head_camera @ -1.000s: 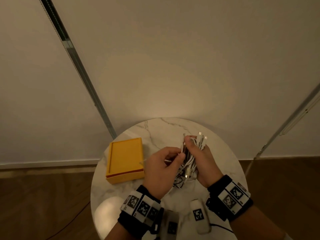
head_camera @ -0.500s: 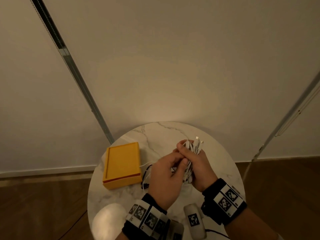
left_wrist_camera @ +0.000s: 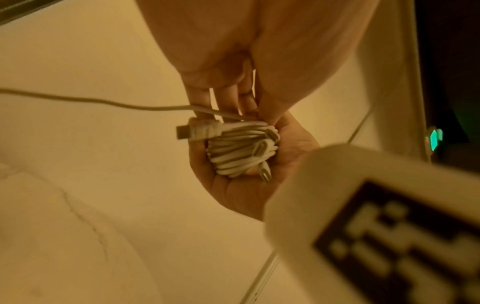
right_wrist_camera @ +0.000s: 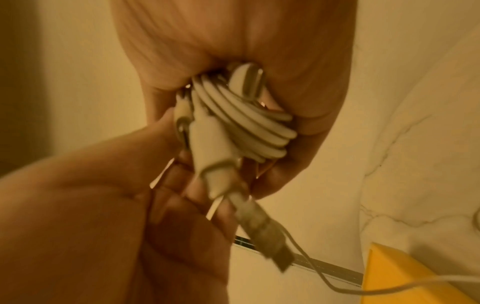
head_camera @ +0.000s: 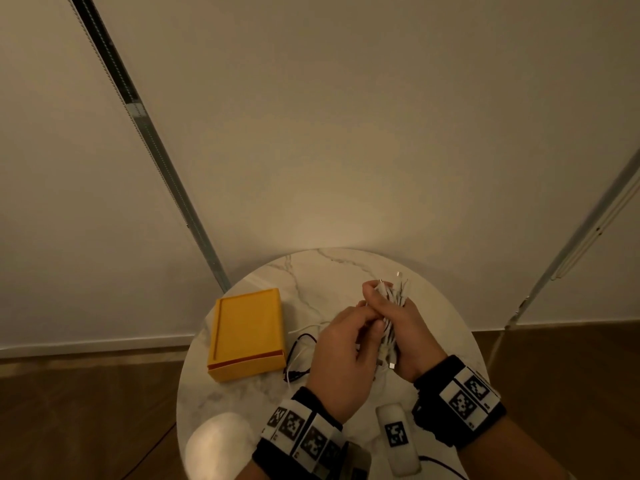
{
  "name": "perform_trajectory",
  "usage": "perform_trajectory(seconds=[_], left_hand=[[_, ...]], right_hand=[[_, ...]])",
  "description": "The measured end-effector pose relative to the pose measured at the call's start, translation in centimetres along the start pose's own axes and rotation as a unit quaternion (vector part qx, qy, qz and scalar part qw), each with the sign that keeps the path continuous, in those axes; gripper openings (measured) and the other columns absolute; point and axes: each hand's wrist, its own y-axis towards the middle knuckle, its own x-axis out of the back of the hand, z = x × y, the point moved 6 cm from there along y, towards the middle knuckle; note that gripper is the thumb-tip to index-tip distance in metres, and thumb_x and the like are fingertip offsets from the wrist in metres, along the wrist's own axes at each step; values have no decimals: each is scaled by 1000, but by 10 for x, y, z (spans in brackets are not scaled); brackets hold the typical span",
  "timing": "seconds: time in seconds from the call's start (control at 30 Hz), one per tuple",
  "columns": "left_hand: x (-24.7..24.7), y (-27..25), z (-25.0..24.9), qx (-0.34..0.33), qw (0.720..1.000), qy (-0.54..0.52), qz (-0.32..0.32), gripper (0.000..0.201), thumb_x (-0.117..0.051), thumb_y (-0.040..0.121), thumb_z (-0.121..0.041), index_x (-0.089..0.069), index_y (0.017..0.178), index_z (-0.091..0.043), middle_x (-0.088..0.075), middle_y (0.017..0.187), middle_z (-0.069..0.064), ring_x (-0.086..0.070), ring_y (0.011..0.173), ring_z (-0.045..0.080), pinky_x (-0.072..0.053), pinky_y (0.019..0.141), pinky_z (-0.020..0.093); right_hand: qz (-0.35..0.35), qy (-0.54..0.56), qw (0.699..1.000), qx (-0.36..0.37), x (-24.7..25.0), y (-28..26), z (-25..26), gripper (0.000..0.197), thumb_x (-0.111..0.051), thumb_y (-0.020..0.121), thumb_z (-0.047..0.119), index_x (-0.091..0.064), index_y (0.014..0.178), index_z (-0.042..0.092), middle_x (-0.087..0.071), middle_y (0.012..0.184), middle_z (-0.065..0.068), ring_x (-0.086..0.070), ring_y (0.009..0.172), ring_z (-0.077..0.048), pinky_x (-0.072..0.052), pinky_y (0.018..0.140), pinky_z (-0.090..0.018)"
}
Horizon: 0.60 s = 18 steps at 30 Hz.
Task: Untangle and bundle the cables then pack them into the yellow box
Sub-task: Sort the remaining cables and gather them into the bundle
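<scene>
My right hand (head_camera: 388,306) grips a bundle of white cables (head_camera: 389,327) above the marble table (head_camera: 346,268); several plugs stick out of its top and bottom. In the right wrist view the coils (right_wrist_camera: 249,123) lie in the right palm, and a USB plug (right_wrist_camera: 262,232) hangs below. My left hand (head_camera: 370,327) presses against the bundle and pinches a loose white strand (left_wrist_camera: 145,107) that trails away to the left. The yellow box (head_camera: 246,334) lies shut on the table, left of both hands.
A thin black cable (head_camera: 298,355) and a white strand lie on the table between the box and my hands. A white marker-tagged device (head_camera: 398,438) sits near the table's front edge. A pale wall stands close behind the table, with wooden floor around it.
My left hand has moved in against the bundle. The loops that hung below it have been drawn up. The black cable now shows on the table beside the box.
</scene>
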Motion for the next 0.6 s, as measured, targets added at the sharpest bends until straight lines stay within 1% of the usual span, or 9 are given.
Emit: perform_trajectory(seconds=[0.1, 0.23, 0.3, 0.37, 0.4, 0.43, 0.5, 0.53, 0.6], left_hand=[[-1, 2, -4, -26, 999, 39, 14, 22, -58, 100, -25, -70, 119, -26, -56, 117, -10, -54, 111, 4, -48, 91, 19], [-3, 1, 0, 0, 996, 80, 43, 34, -52, 94, -50, -68, 121, -40, -45, 124, -15, -39, 125, 6, -32, 104, 14], [13, 2, 3, 18, 997, 65, -46, 28, -53, 95, -50, -72, 110, -37, -49, 115, -12, -46, 118, 5, -38, 97, 17], [32, 3, 14, 68, 988, 66, -124, 17, -59, 96, -42, -71, 98, -32, -57, 97, -15, -56, 94, 2, -44, 78, 14], [35, 4, 21, 107, 987, 48, -109, 14, -61, 96, -41, -70, 94, -30, -62, 83, -16, -60, 80, 2, -45, 68, 13], [32, 5, 28, 145, 988, 15, -58, 16, -63, 95, -42, -70, 94, -28, -66, 73, -12, -62, 69, 3, -48, 61, 17], [20, 4, 31, 180, 982, -35, 45, 22, -64, 94, -46, -73, 95, -27, -72, 72, -8, -67, 63, 5, -54, 60, 24], [17, 3, 31, 183, 980, -45, 60, 24, -65, 93, -48, -75, 92, -26, -73, 73, -6, -68, 64, 6, -53, 61, 24], [18, 0, 33, 194, 979, -50, 35, 27, -67, 91, -49, -75, 88, -24, -73, 75, -4, -69, 68, 6, -52, 61, 21]], right_hand=[[-34, -4, 999, 1, 9, 2, 7, 17, -70, 88, 5, -60, 101, 10, -58, 73, -13, -59, 63, -23, -53, 56, -33], [-97, -15, 994, 55, 24, 3, 22, 29, -48, 84, -13, -59, 99, 9, -56, 72, -12, -56, 60, -22, -47, 57, -34], [-104, -8, 992, 70, 24, 1, 24, 29, -48, 80, -12, -59, 98, 8, -56, 73, -12, -57, 60, -23, -49, 55, -33], [-115, -17, 989, 87, 24, -1, 25, 29, -55, 71, -4, -59, 97, 7, -54, 73, -13, -57, 61, -26, -51, 55, -35], [-120, -27, 988, 93, 24, -3, 24, 31, -57, 67, -1, -59, 97, 7, -53, 72, -14, -56, 61, -26, -51, 55, -36], [-119, -39, 987, 96, 23, -4, 22, 32, -58, 66, 1, -59, 98, 7, -53, 72, -14, -56, 61, -27, -50, 55, -37], [-111, -57, 987, 101, 19, -5, 18, 27, -62, 74, -2, -59, 99, 7, -52, 68, -12, -55, 62, -26, -48, 55, -36], [-108, -66, 987, 102, 16, -6, 16, 22, -62, 80, -5, -59, 99, 7, -51, 66, -10, -54, 61, -25, -47, 55, -36], [-105, -83, 986, 100, 12, -6, 13, 19, -60, 86, -8, -60, 98, 7, -51, 64, -7, -53, 60, -22, -47, 56, -36]])
